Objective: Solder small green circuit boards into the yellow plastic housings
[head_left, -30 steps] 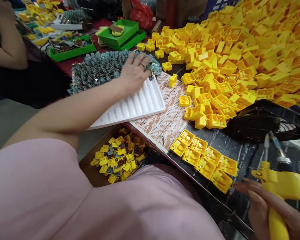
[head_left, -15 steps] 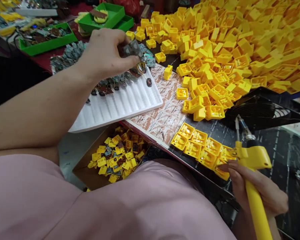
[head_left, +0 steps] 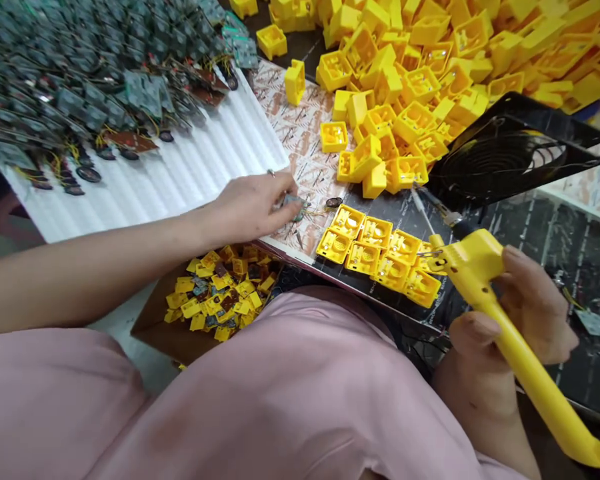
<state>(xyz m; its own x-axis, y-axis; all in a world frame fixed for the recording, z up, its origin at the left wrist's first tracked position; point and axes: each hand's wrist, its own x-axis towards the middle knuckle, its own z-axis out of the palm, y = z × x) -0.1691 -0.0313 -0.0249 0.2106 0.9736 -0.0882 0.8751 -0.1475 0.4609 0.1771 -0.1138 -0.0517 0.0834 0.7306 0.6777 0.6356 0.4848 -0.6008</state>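
My left hand (head_left: 253, 208), with a ring on one finger, is closed on a small grey-green circuit board (head_left: 292, 200) over the patterned sheet. Thin wires run from the board to a small dark round disc (head_left: 334, 202) lying to its right. My right hand (head_left: 525, 310) grips a yellow soldering gun (head_left: 535, 373), its metal tip pointing up and left. Just left of the gun's head, yellow plastic housings (head_left: 364, 257) stand in two rows, open side up. My fingers hide part of the board.
A white corrugated tray (head_left: 250, 143) at the left carries many circuit boards with wires. Loose yellow housings (head_left: 380, 120) are heaped at the back right, beside a black fan (head_left: 510, 157). Below the table edge, a cardboard box (head_left: 153, 320) holds yellow parts and boards.
My left hand has come from the boards on the tray down to the patterned sheet, bringing a circuit board. The soldering gun has shifted left and tilted. The view has shifted too.
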